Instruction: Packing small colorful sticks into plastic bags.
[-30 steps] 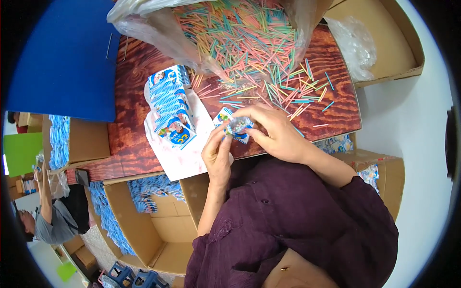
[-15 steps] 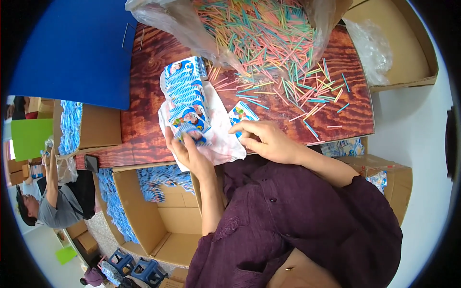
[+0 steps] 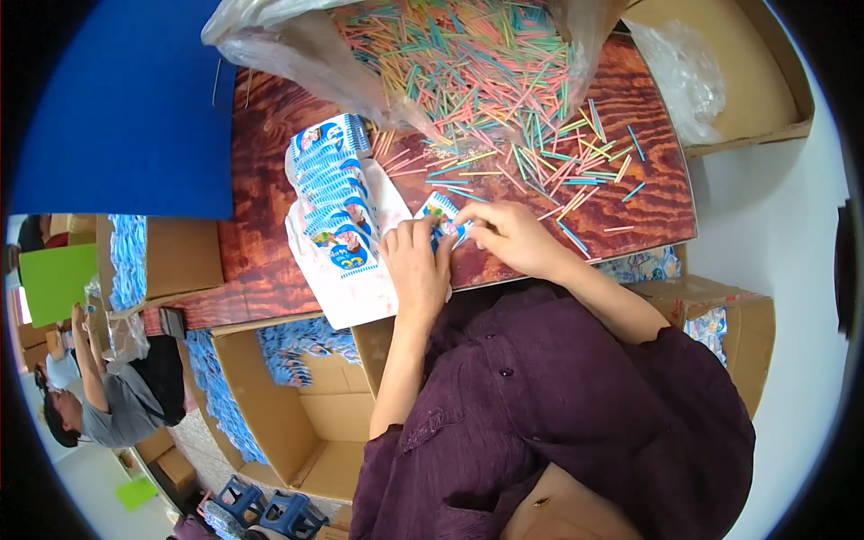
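Note:
A small blue-and-white printed packet (image 3: 438,207) is held between my two hands at the table's near edge. My left hand (image 3: 418,267) has its fingers closed on the packet's near left side. From the right, my right hand (image 3: 515,236) pinches its right edge with thumb and forefinger. Left of my hands, a row of overlapping packets (image 3: 335,193) lies on a white cloth (image 3: 355,301). Beyond them, a big heap of thin pastel sticks (image 3: 468,72) spills out of a clear plastic bag (image 3: 261,36) onto the wood-patterned table (image 3: 270,225).
Loose sticks (image 3: 576,180) lie scattered at the right. Below the table's front stands an open cardboard box (image 3: 261,387) with more packets. A blue panel (image 3: 126,108) rises at far left. Another person (image 3: 117,396) works beyond the left side. Blue stools (image 3: 270,508) stand on the floor.
My left hand has left the near end of the row, where a packet now lies flat, and moved right to the single packet. My right hand now grips that packet's edge.

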### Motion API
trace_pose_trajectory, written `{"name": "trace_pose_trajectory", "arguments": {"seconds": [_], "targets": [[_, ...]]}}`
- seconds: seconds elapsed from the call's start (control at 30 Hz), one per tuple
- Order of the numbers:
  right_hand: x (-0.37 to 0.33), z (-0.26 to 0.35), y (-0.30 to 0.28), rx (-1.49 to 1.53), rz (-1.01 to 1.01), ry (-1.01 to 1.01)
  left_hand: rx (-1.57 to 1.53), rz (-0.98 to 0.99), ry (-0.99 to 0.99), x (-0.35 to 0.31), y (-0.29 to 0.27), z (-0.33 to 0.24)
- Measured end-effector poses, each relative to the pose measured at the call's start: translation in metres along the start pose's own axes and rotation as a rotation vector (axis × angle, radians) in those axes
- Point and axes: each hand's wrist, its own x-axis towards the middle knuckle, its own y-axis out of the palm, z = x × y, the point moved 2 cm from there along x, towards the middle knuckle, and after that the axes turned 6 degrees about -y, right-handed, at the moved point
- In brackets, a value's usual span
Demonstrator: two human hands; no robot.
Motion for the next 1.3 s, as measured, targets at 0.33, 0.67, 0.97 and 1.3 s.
{"name": "trace_pose_trajectory", "arguments": {"seconds": [0.33,0.67,0.97,1.3], "targets": [[0.001,-0.005,-0.014,0.076,-0.067,0.082,0.043,-0.020,0.058,-0.001,0.013,0.012],[0.005,0.002,-0.010,-0.052,-0.100,-0.040,0.045,-0.046,0.008,0.008,0.016,0.012],[0.013,0.004,0.008,0.115,-0.148,-0.128,-0.041,-0.352,0.190,0.000,-0.018,-0.023],[0.012,0.014,-0.010,0.131,-0.199,-0.258,-0.544,-0.144,-0.172,-0.008,-0.015,0.009]]}}
